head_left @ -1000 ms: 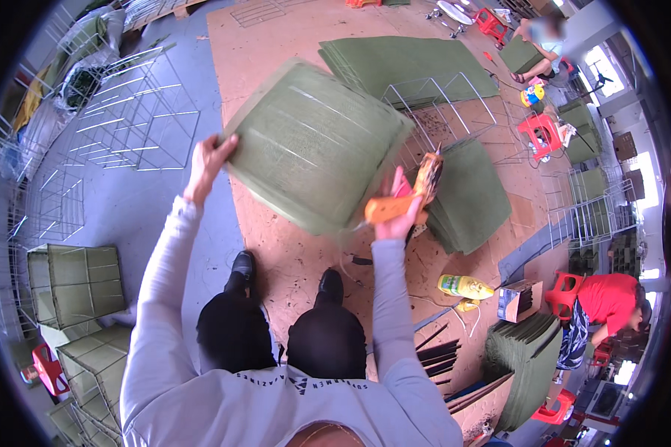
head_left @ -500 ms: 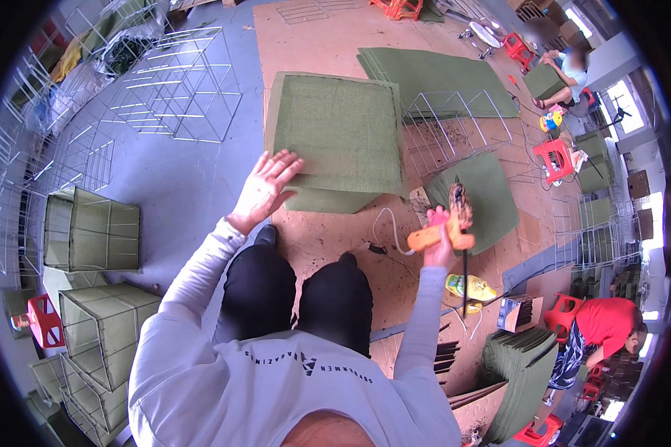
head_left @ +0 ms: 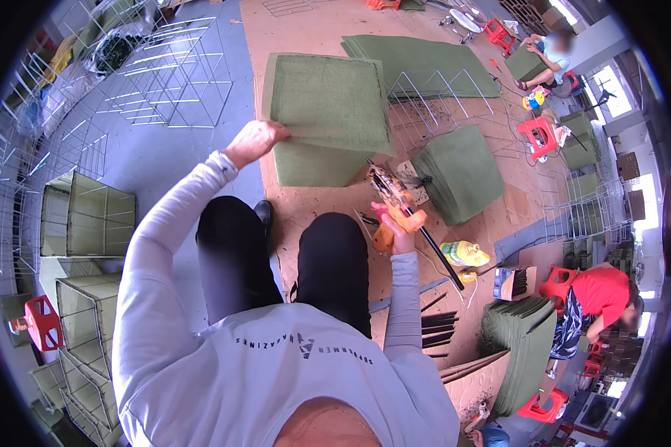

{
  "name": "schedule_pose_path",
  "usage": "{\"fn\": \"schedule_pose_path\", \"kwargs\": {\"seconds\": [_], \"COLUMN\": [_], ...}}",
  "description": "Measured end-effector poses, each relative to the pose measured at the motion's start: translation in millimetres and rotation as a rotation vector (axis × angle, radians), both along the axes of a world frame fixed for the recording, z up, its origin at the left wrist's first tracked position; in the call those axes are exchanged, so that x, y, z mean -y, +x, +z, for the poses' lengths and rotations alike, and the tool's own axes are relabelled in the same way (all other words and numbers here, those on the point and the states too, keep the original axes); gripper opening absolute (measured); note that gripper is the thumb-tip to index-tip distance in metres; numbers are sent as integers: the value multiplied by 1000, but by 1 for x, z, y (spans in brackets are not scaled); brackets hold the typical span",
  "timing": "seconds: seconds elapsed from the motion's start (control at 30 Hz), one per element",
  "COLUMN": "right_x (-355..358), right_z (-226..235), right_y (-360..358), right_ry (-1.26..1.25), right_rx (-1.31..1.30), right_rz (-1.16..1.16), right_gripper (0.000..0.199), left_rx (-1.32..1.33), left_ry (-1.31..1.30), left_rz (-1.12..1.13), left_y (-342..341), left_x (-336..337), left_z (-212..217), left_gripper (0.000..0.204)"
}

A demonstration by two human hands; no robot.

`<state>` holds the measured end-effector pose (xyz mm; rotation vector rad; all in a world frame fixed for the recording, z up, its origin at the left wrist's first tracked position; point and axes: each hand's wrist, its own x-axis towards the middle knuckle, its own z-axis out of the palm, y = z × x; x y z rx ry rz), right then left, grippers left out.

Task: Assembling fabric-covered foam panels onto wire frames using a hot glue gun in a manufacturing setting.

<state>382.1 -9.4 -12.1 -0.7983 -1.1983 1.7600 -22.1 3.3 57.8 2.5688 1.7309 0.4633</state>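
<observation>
In front of my knees stands a green fabric-covered box (head_left: 313, 165), with a green sheet (head_left: 328, 97) lying over its top. My left hand (head_left: 255, 141) is closed at the sheet's near left corner, its fingertips pinching the edge. My right hand (head_left: 397, 232) grips an orange hot glue gun (head_left: 411, 220). A long dark glue stick (head_left: 441, 257) sticks out of its rear, and its crusted nozzle points at the box's near right corner.
Stacked green sheets (head_left: 461, 175) and a wire frame (head_left: 443, 97) lie to the right. A yellow bottle (head_left: 464, 254) is near my right forearm. Covered frames (head_left: 89, 216) stand at left. A co-worker in red (head_left: 604, 302) bends at lower right; another person (head_left: 552, 59) sits farther off.
My left hand went from lying open on the sheet to pinching its edge. The glue gun swung left and tilted, bringing its nozzle close to the box corner.
</observation>
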Motion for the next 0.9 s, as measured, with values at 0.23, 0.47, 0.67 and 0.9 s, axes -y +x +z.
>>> {"fn": "schedule_pose_path", "kwargs": {"seconds": [0.23, 0.47, 0.67, 0.9], "right_x": [10, 6, -1, -3], "right_z": [19, 26, 16, 18], "right_y": [-48, -103, -139, -158], "right_ry": [67, 214, 211, 168], "right_rx": [58, 54, 15, 71], "right_rz": [101, 194, 208, 243], "right_gripper": [27, 36, 33, 28], "left_rx": [444, 618, 787, 1005], "left_ry": [-116, -79, -179, -277], "left_rz": [173, 235, 264, 243], "left_y": [-12, -20, -27, -35], "left_x": [-26, -22, -20, -20], "left_z": [17, 3, -8, -19], "left_gripper": [18, 20, 18, 20]}}
